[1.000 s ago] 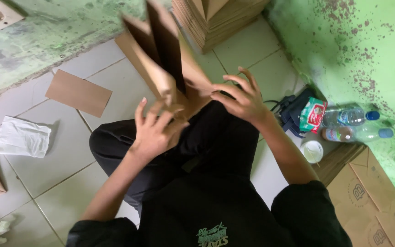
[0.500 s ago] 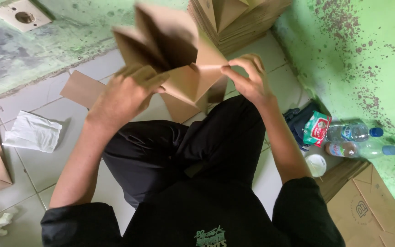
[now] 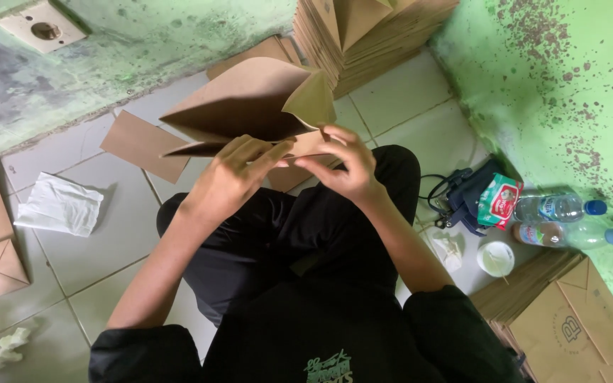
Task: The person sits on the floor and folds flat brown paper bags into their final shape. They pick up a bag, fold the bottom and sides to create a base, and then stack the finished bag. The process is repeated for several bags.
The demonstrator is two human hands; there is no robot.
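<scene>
I sit cross-legged on a tiled floor in black clothes. Both hands hold a brown cardboard box blank (image 3: 250, 106) above my knees, its flaps spread open and tilted to the left. My left hand (image 3: 232, 177) grips its lower edge from underneath, fingers stretched along the card. My right hand (image 3: 345, 167) pinches the flap at the blank's right side, next to a folded corner.
A tall stack of flat brown blanks (image 3: 370, 35) stands ahead against the green wall. Loose card pieces (image 3: 143, 145) and white tissue (image 3: 62, 206) lie at left. At right are two plastic bottles (image 3: 569, 220), a dark bag (image 3: 470, 195), a white lid (image 3: 496, 259) and more blanks (image 3: 569, 319).
The blank has swung from upright over my lap to a flatter pose tilted left. Both hands have shifted closer together under it.
</scene>
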